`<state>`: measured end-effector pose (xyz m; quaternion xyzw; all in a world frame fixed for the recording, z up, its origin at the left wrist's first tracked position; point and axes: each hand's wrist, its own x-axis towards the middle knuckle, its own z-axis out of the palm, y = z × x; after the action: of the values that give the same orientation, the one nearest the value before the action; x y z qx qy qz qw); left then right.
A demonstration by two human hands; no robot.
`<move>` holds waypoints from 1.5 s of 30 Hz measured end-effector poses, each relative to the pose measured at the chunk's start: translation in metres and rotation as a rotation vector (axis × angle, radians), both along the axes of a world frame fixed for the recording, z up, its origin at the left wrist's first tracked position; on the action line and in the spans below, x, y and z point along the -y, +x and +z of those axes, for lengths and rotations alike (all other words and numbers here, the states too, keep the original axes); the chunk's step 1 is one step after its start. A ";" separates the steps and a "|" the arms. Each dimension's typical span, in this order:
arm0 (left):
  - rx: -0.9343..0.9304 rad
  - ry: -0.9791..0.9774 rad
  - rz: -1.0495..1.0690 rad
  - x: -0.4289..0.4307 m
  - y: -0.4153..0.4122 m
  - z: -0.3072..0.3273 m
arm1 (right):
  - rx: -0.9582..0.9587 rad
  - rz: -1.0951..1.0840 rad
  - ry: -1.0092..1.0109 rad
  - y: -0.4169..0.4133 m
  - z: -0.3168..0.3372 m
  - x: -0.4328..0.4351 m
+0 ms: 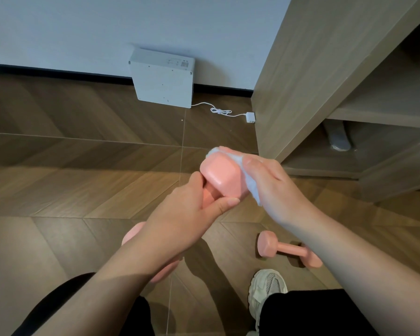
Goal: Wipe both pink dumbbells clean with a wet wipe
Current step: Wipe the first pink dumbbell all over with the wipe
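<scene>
Head view: dumbbell wipe-down.
Left hand grips handle; right hand holds wet wipe against head. Likely dense, smooth: hold mid-handle.

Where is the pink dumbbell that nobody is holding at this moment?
In the head view, the free dumbbell lies on the wooden floor at lower right, just ahead of the white sneaker, partly covered by the right arm.
</scene>
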<state>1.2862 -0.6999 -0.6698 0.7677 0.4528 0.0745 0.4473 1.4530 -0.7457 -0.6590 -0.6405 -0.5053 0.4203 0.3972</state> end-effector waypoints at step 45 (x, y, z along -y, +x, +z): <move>-0.337 0.355 -0.334 0.000 -0.009 -0.004 | 0.147 0.122 -0.275 -0.011 0.006 0.002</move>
<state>1.2777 -0.6997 -0.6733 0.8994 0.3679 -0.0507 0.2304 1.4420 -0.7479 -0.6527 -0.6860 -0.5088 0.4607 0.2414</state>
